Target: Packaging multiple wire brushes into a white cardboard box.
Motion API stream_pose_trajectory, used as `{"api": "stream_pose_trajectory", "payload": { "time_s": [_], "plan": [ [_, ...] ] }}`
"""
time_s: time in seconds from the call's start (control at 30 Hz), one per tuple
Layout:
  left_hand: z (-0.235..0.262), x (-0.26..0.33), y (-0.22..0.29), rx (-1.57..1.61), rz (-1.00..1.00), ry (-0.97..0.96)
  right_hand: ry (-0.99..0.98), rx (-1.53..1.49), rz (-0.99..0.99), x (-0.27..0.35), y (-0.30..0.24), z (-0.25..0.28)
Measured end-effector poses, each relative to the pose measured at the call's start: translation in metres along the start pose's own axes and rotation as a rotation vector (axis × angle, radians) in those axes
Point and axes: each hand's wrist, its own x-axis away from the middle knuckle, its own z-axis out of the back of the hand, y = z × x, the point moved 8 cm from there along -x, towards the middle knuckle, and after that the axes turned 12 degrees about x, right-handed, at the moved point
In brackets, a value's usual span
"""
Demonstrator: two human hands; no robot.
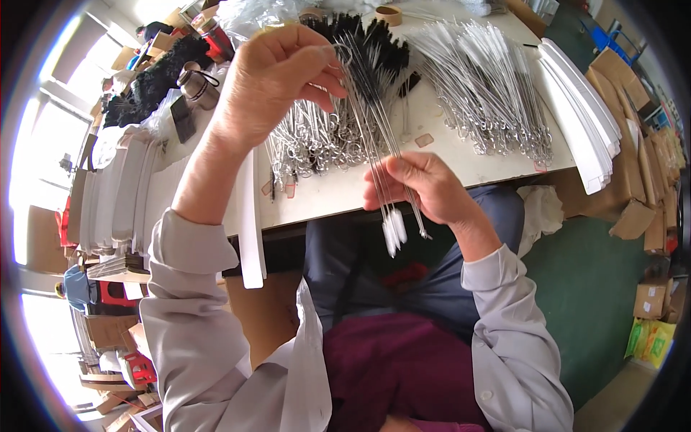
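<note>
Wire-handled brushes (374, 137) are held as a small bundle between the two hands, above the front edge of the surface (338, 194). The left hand (277, 75) is raised and closed on the looped ends of the wires, with thumb and fingers pinched together. The right hand (425, 189) is lower, closed around the wire stems just above the white bristle tips (394, 230), which hang beyond the surface edge over the lap.

As a judgement, the sorting or bundling appears to be well short of finished: only a few brushes are gathered in the hands, while large heaps are left on the surface. A heap of black-bristled brushes (374, 43) lies behind the left hand, its looped ends spreading toward the front edge. A second fan of white-bristled brushes (489, 93) lies to the right, well apart from the hands. Stacks of flat white card sleeves (583, 122) rest at the right edge of the surface, and similar white stacks (119, 191) are lined up at the left. No finished bundle can be made out with certainty.

As for containers, folded brown cartons (640, 165) are stacked on the green floor to the right; their contents are not visible. A small roll of tape (389, 14) sits at the far side of the surface.
</note>
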Motion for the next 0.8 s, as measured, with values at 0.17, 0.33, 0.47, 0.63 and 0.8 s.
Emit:
{"api": "stream_pose_trajectory", "payload": {
  "time_s": [0.17,0.33,0.47,0.63,0.8],
  "plan": [
    [0.015,0.004,-0.035,-0.025,0.018,0.033,0.010,-0.018,-0.059,0.011,0.027,-0.010],
    [0.021,0.017,-0.057,-0.060,0.023,0.102,0.085,0.081,-0.105,0.019,0.042,-0.007],
    [0.023,0.029,-0.069,-0.121,0.004,0.166,0.147,0.078,-0.133,0.025,0.052,-0.004],
    [-0.004,0.070,-0.043,-0.789,-0.626,0.099,0.217,0.246,-0.168,0.031,0.066,-0.005],
    [-0.035,0.114,-0.060,-1.041,-0.674,-0.185,0.275,0.525,-0.063,0.034,0.065,-0.011]
  ]
}}
